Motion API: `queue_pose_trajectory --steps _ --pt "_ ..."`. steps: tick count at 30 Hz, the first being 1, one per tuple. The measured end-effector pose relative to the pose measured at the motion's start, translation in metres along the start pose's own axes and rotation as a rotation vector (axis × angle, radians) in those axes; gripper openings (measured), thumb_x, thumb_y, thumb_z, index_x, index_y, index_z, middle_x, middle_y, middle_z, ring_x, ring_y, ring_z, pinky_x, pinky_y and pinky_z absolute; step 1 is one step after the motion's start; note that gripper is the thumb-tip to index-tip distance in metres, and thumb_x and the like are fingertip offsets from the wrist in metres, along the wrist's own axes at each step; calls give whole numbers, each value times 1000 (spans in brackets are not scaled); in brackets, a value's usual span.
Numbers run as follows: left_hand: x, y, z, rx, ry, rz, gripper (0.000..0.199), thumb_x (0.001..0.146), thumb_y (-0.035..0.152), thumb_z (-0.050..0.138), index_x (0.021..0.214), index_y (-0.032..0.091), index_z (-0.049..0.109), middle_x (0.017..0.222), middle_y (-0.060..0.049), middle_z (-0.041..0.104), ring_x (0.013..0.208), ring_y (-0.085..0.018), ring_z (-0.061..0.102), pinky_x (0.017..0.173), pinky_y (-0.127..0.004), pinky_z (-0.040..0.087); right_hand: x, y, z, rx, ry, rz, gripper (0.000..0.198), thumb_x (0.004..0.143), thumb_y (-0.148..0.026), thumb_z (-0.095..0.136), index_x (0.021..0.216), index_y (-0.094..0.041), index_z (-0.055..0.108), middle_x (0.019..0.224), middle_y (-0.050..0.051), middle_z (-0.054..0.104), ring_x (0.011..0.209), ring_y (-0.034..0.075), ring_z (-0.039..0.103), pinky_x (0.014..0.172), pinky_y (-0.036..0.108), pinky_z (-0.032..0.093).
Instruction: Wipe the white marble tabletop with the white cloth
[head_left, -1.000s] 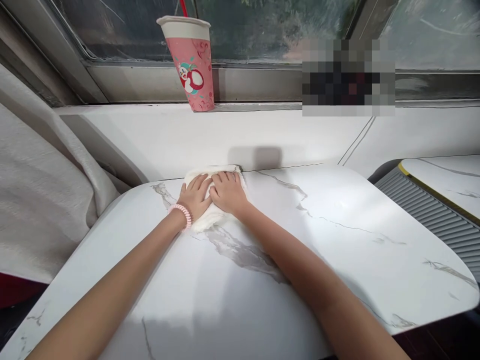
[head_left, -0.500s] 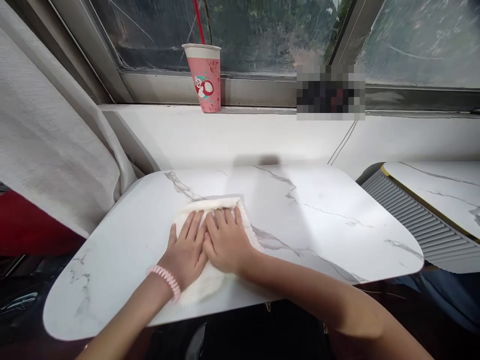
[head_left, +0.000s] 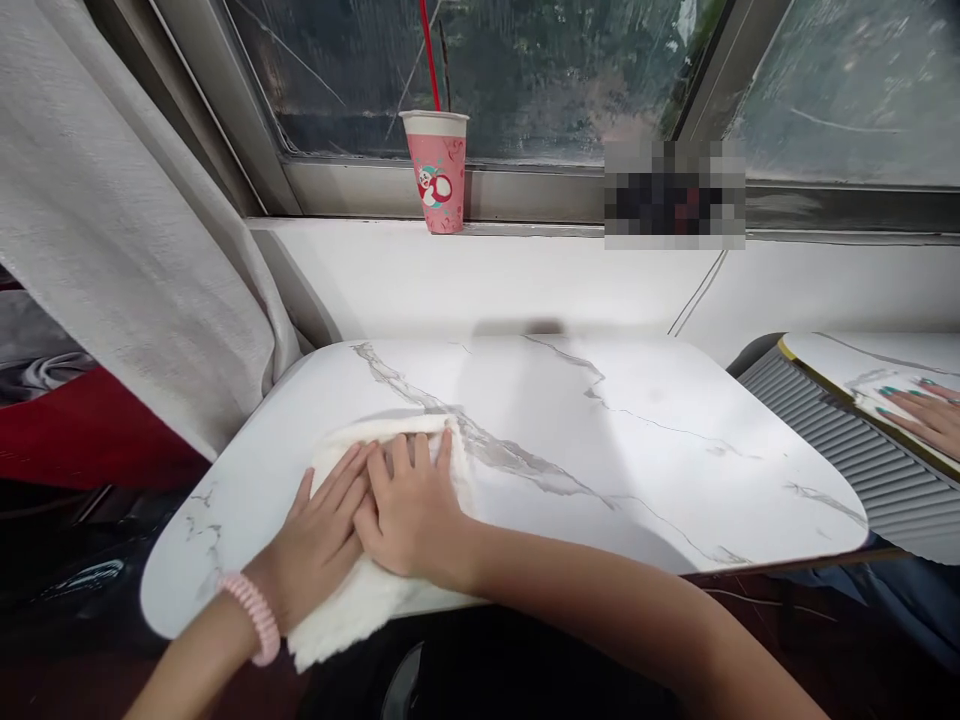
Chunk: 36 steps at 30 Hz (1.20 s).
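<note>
Cloth (head_left: 360,605) shifted left and nearer, now hanging over near edge of table (head_left: 652,400). Left hand (head_left: 319,545), right hand (head_left: 409,510) flat on it, fingers extended, nothing gripped. Wiping looks unfinished; share covered, can't tell.

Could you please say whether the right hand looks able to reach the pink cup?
Probably, perhaps with a lean: nothing stands between the right hand on the white cloth and the pink cup.
</note>
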<state>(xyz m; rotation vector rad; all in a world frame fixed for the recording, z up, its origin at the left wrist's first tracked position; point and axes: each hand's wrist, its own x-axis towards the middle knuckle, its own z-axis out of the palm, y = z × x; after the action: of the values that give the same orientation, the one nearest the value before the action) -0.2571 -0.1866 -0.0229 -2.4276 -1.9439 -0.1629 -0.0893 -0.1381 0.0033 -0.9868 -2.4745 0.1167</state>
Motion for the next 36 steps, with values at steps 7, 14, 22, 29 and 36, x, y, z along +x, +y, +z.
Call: queue_pose_trajectory --steps 7,14,22,29,36 --pt "80 -43 -21 -66 -202 -53 62 95 36 24 154 17 21 161 -11 22 149 -27 16 118 -56 17 65 19 28 22 31 158 39 95 -31 40 126 -11 55 123 16 55 116 34 44 109 66 21" --pt "140 -65 -16 -117 -65 -97 56 93 41 23 140 17 42 156 -11 34 147 -23 25 120 -52 14 122 51 50 93 105 305 30 94 -24 43 115 -15 63 118 12 60 113 29 47 113 53 19" --pt "186 -110 -12 -190 -7 -39 51 90 39 34 136 21 46 153 -10 39 144 -24 31 118 -52 18 169 65 78 5 218 305 32 93 -22 40 110 -13 65 111 16 62 106 32 49 106 53 25" --pt "216 -148 -7 -208 19 -8 48 91 38 36 134 20 48 152 -10 41 142 -23 33 119 -50 19 210 72 94 -43 221 332 34 93 -22 39 112 -10 65 110 17 62 105 34 51 103 53 27" --pt "211 -176 -9 -250 45 -57 47 93 41 35 135 24 47 151 -8 42 142 -23 34 119 -50 19 235 65 104 47 210 310 30 92 -23 42 104 -14 68 106 14 65 105 30 53 105 49 28"
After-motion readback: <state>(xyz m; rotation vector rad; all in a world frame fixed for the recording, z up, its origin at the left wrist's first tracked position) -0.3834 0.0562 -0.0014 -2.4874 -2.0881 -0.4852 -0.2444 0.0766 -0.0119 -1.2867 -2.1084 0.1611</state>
